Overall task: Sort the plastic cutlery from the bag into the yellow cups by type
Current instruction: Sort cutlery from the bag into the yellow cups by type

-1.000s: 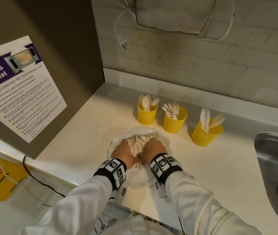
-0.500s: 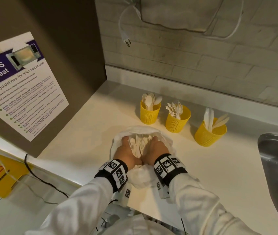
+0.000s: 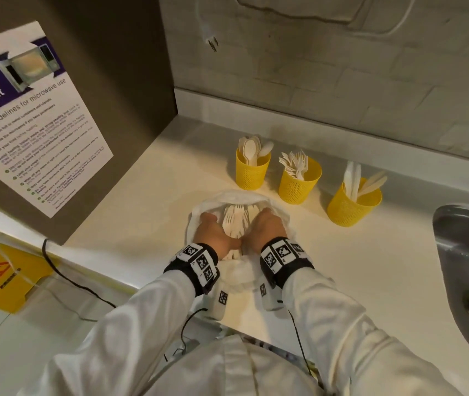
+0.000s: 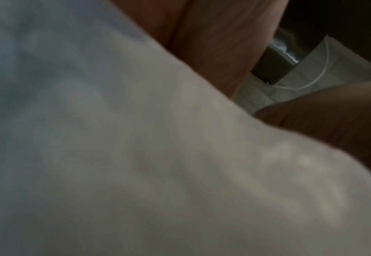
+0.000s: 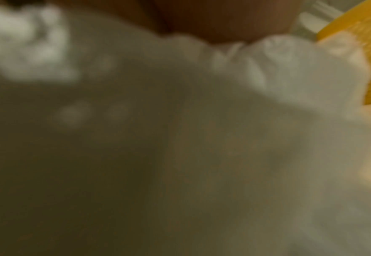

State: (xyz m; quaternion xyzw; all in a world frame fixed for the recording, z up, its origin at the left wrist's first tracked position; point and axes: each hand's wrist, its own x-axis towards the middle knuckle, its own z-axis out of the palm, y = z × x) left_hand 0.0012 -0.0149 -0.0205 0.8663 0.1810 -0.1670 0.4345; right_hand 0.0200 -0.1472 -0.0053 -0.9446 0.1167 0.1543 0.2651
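Three yellow perforated plastic cups (image 3: pixel 299 181) part-filled by type; white cutlery pile (image 3: pixel 234 222) remains in white plastic bag (image 3: pixel 242 197). Left hand (image 3: pixel 213 234), right hand (image 3: pixel 266 228) inside: finger state unclear.

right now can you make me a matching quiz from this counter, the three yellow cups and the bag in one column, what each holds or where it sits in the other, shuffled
Things:
1. left cup
2. middle cup
3. right cup
4. white bag

Descriptions:
A. holds forks
B. held open by the left hand and the right hand
C. nearest the sink, holds knives
D. holds spoons

Pairs: 1-D, 2-A, 3-C, 4-B
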